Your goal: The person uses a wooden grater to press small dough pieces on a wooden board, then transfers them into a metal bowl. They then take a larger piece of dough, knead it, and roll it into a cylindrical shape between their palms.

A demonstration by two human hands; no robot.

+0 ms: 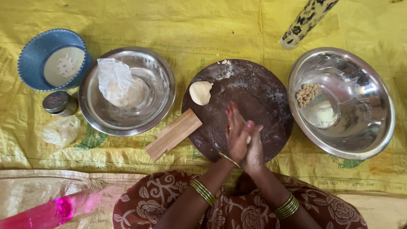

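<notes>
The left hand [235,135] and right hand [254,146] press together on a small pale dough bit [249,139]; the steel bowl [377,106] holds few finished pieces [307,93], while 1 cream dough lump [200,92] waits.

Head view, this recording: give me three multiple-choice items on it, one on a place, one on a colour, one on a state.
1. Where does the dough lump lie?
A. on the round dark board
B. in the blue basket
C. on the ridged wooden paddle

2. What colour is the basket?
A. red
B. blue
C. green

3. How are the hands?
A. apart
B. pressed palm to palm
C. holding the paddle

Answers:
1 A: the dough lump rests on the round dark board.
2 B: the basket is blue.
3 B: left hand and right hand meet over the board.
</notes>
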